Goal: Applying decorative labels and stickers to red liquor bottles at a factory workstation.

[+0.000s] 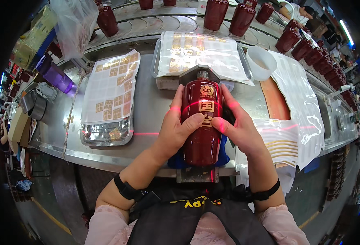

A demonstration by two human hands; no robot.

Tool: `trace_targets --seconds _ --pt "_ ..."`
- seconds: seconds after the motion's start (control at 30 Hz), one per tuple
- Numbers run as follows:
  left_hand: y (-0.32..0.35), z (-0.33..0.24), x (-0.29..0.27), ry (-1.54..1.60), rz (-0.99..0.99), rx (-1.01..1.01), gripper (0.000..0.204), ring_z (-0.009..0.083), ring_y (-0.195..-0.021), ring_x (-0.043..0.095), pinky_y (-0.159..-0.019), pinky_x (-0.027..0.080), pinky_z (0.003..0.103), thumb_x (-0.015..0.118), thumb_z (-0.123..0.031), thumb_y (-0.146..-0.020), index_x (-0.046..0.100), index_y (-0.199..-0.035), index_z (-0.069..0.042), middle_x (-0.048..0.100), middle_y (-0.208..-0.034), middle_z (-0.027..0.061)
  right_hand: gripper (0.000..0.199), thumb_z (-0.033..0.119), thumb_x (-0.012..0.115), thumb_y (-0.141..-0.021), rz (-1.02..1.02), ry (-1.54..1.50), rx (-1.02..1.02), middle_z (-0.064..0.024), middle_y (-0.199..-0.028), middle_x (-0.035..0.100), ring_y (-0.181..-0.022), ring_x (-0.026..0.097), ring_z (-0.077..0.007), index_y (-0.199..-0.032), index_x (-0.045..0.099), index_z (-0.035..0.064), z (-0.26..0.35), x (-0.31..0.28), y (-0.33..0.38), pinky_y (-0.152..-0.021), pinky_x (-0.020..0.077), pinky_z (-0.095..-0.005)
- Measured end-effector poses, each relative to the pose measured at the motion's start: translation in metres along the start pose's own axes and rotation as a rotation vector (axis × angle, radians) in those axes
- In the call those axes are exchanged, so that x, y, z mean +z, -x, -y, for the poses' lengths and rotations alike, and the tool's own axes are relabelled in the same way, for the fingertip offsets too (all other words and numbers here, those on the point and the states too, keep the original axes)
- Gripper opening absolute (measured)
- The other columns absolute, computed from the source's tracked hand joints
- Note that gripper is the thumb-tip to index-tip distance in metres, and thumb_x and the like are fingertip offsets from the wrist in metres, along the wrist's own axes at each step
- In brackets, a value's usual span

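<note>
Grip of left hand [177, 125] and right hand [238, 127] clamped on glossy, dark-red, tapered bottle [201, 145]; metal tabletop [144, 142].

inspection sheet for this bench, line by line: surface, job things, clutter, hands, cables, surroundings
surface: silvery metal bench, crossed by a red light line
job's things: glossy dark red bottle with gold markings; white sheet with gold square labels on the left
clutter: purple translucent bottle, white round plastic bowl
hands: left hand and right hand hold the bottle from both sides
cables: nothing clearly seen
surroundings: more dark red bottles beyond the bench; a person upper right
</note>
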State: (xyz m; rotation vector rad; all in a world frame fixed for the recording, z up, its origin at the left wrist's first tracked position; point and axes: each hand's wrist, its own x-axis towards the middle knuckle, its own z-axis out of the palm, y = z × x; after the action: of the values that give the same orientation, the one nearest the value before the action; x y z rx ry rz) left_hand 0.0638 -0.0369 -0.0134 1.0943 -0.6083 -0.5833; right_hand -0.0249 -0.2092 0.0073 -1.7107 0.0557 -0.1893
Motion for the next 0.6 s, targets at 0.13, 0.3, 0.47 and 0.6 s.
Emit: trace_targets --seconds 0.13,0.3,0.47,0.6 --pt "-0.0002 0.0026 -0.0004 0.057 -0.023 0.025 0.094 0.0178 -0.12 0.049 -0.102 0.039 0.029 0.064 -0.029 -0.093 -0.001 -0.148 0.012 0.046 -0.137 0.0172 0.091 0.034 0.07 -0.087 -0.02 -0.065 0.023 -0.0242 -0.148 0.036 -0.138 0.035 -0.0267 -0.148 0.018 -0.0096 0.0007 0.0011 -0.0006 -0.113 0.0264 -0.0348" --pt "0.0011 -0.0007 0.0012 0.016 -0.002 0.005 0.095 0.0185 -0.122 0.048 -0.103 0.039 0.03 0.064 -0.03 -0.093 -0.002 -0.148 0.011 0.044 -0.138 0.0166 0.09 0.032 0.071 -0.087 -0.026 0.011 -0.005 -0.0236 -0.146 0.038 -0.137 0.037 -0.0257 -0.147 0.019 -0.0099 0.0026 0.0036 -0.0013 -0.112 0.0285 -0.0344" --pt "0.002 -0.0023 0.0007 0.002 0.003 0.005 0.095 0.0188 -0.122 0.048 -0.103 0.039 0.031 0.063 -0.03 -0.093 -0.003 -0.148 0.01 0.044 -0.139 0.0165 0.09 0.03 0.071 -0.087 -0.008 -0.036 -0.013 -0.0228 -0.147 0.038 -0.135 0.038 -0.0248 -0.147 0.018 -0.0102 0.0028 0.0031 -0.0011 -0.111 0.0302 -0.034" --pt "0.002 -0.0006 -0.0006 -0.05 -0.003 0.022 0.091 0.0199 -0.123 0.047 -0.105 0.036 0.031 0.059 -0.032 -0.095 -0.002 -0.149 0.01 0.043 -0.14 0.0171 0.091 0.03 0.072 -0.086 -0.022 -0.093 0.011 -0.0231 -0.147 0.036 -0.136 0.036 -0.0254 -0.148 0.018 -0.01 0.0005 0.0032 -0.0004 -0.112 0.0283 -0.0346"
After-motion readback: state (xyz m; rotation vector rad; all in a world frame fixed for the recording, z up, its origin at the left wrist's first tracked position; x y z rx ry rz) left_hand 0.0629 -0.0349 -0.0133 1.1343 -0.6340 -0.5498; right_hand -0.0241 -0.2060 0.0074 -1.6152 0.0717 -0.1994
